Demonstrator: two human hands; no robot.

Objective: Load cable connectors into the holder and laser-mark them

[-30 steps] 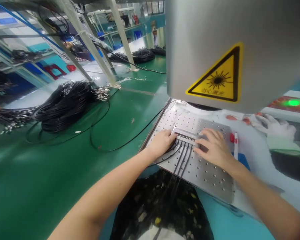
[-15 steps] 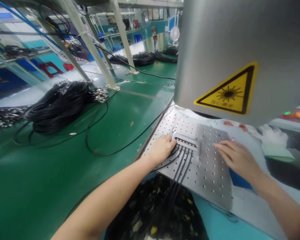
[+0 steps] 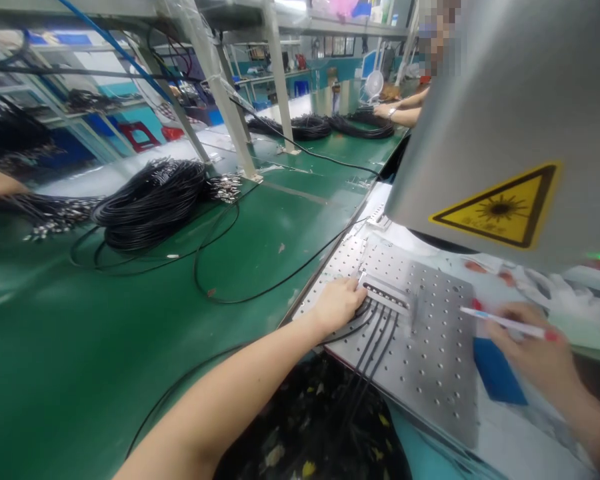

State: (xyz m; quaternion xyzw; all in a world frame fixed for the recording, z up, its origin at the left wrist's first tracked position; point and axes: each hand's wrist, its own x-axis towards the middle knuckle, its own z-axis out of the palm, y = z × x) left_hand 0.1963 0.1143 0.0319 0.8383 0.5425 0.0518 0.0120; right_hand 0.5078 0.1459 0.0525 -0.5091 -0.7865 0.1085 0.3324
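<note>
My left hand (image 3: 341,305) rests at the left end of a slotted metal fixture (image 3: 386,293), its fingers closed at the fixture's edge; what they pinch is too small to name. Several black cables (image 3: 379,340) run from the fixture toward my lap. The fixture lies on a perforated metal plate (image 3: 430,367). Right of the plate, my right hand (image 3: 530,347), blurred, is closed around a white pen with a red end (image 3: 515,325), its tip pointing left toward the plate. Beneath that hand lies a blue flat object (image 3: 499,373).
A big metal housing (image 3: 490,127) with a yellow laser warning sign overhangs the plate. Coiled black cables (image 3: 153,203) lie on the green table (image 3: 260,253) at left. White gloves (image 3: 570,300) sit at right. Other people's arms show at back and far left.
My right hand has moved right and now holds the pen. My left hand stays at the fixture. The view has shifted, and another person's arms have appeared at the back.
</note>
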